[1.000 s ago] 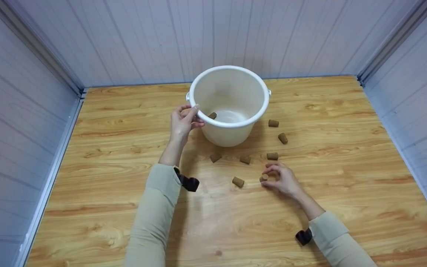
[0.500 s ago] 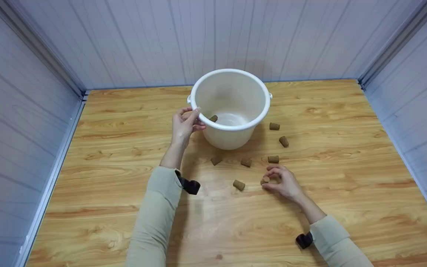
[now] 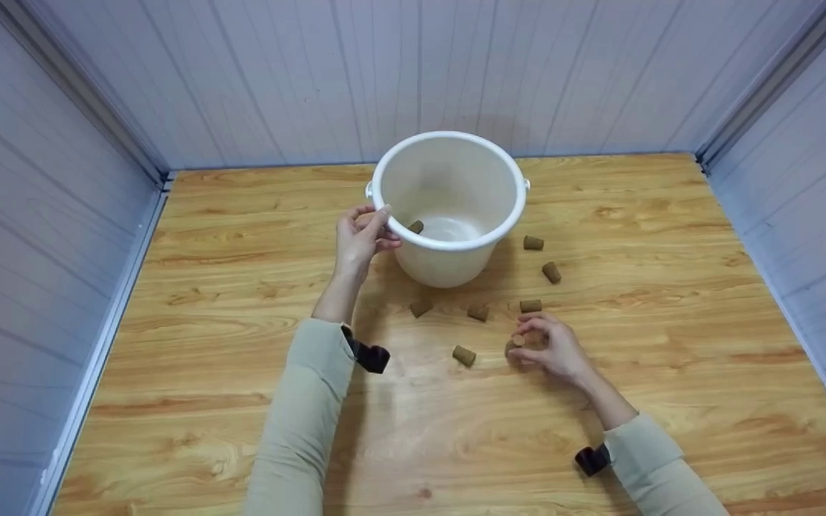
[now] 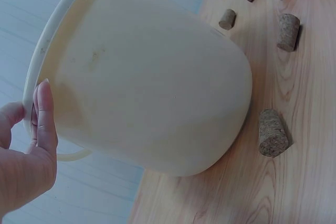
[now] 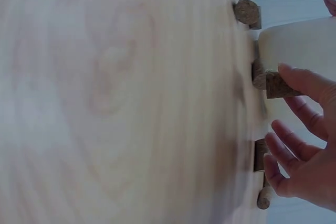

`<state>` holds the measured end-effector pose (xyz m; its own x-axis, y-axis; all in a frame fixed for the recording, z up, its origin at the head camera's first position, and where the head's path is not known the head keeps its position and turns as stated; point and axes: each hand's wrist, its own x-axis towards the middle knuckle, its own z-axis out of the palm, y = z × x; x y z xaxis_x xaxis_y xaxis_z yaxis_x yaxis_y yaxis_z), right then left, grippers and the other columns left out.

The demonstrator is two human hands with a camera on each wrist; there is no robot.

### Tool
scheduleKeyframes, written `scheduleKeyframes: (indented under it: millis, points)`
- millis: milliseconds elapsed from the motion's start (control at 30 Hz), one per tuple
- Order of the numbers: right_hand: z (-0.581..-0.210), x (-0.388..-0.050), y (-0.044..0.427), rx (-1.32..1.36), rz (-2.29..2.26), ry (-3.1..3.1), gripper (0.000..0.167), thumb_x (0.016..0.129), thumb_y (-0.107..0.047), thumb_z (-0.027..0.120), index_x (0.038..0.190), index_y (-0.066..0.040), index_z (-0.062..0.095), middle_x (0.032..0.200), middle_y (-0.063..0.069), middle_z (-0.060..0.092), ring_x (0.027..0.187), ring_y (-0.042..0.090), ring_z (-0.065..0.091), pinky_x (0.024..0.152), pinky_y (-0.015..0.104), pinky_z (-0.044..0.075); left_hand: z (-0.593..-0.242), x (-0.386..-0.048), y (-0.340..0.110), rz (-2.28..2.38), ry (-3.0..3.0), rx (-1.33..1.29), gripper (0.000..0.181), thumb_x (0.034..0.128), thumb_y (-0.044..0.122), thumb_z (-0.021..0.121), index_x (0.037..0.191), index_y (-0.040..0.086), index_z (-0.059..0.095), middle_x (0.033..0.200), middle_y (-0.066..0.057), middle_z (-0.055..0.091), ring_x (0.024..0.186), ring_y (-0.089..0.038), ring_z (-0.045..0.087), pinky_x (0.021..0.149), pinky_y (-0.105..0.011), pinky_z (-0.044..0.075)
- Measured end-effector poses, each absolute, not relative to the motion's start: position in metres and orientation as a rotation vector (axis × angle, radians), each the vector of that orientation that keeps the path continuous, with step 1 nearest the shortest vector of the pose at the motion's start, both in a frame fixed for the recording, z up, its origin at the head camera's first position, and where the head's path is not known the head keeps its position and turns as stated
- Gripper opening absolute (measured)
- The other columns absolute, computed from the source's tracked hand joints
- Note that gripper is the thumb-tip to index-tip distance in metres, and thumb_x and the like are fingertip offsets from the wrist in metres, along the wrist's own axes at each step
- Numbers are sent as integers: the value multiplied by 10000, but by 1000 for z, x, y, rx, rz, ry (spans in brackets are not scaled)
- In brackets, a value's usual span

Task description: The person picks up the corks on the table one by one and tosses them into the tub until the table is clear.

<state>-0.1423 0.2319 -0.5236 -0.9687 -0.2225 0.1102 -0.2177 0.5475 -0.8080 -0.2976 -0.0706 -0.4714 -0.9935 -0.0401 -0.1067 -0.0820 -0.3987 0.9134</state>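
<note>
A white bucket (image 3: pixel 446 265) stands upright on the wooden surface, with one cork (image 3: pixel 416 226) visible inside it. My left hand (image 3: pixel 357 240) grips the bucket's left rim, thumb over the edge and fingers against the outer wall, as the left wrist view also shows on the bucket (image 4: pixel 152 77). In front of the bucket to the right, my right hand (image 3: pixel 553 349) pinches a cork (image 3: pixel 515 344) between thumb and finger. In the right wrist view this cork (image 5: pixel 281 85) is held off the surface, the other fingers of the hand (image 5: pixel 310 145) loosely bent.
Several corks lie on the wooden surface (image 3: pixel 205 401): one at the front (image 3: pixel 464 355), two close before the bucket (image 3: pixel 420 307) and others to its right (image 3: pixel 551 272). Pale panel walls (image 3: pixel 413 79) enclose the back and both sides.
The head view has shifted slightly. Both hands keep their holds, on the bucket's rim and on the cork, with only a small change in the right hand's pose.
</note>
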Motion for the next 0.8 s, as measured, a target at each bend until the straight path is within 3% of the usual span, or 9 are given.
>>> scheduleKeyframes:
  millis: [200, 333, 500, 633, 800]
  points:
    - [-507, -146, 230, -399, -1491, 2759, 236, 680, -122, 769, 854, -40, 632, 1079, 183, 555, 997, 292, 510, 792, 502, 455, -476, -302, -70, 2603, 1721, -162, 384, 792, 138, 677, 1027, -27, 421, 723, -169, 607, 524, -233, 593, 491, -333, 568]
    - [-485, -148, 226, -395, -1504, 2767, 244, 680, -115, 769, 858, -18, 634, 1072, 163, 565, 947, 268, 533, 783, 460, 439, -457, -290, -68, 2576, 1726, -186, 374, 802, 130, 665, 1036, -32, 423, 723, -170, 608, 525, -215, 590, 504, -327, 570]
    - [-441, -146, 214, -471, -1534, 2796, 216, 684, -12, 746, 852, 41, 620, 1074, 204, 547, 944, 318, 514, 759, 429, 424, -483, -309, -71, 2528, 1782, -213, 378, 829, 192, 636, 1100, 38, 423, 791, -173, 636, 571, -248, 622, 532, -349, 573]
    - [-417, -149, 208, -505, -1528, 2812, 212, 687, 8, 736, 846, 61, 607, 1088, 220, 538, 1012, 338, 477, 796, 467, 410, -514, -329, -75, 2496, 1826, -217, 455, 797, 269, 669, 1133, 89, 421, 848, -164, 643, 621, -258, 635, 570, -362, 574]
    - [-398, -157, 203, -533, -1570, 2777, 217, 694, 13, 730, 857, 78, 603, 1118, 215, 524, 1072, 357, 453, 903, 472, 393, -504, -325, -73, 2493, 1803, -258, 396, 830, 200, 636, 1130, 58, 421, 826, -182, 635, 605, -273, 629, 552, -371, 573]
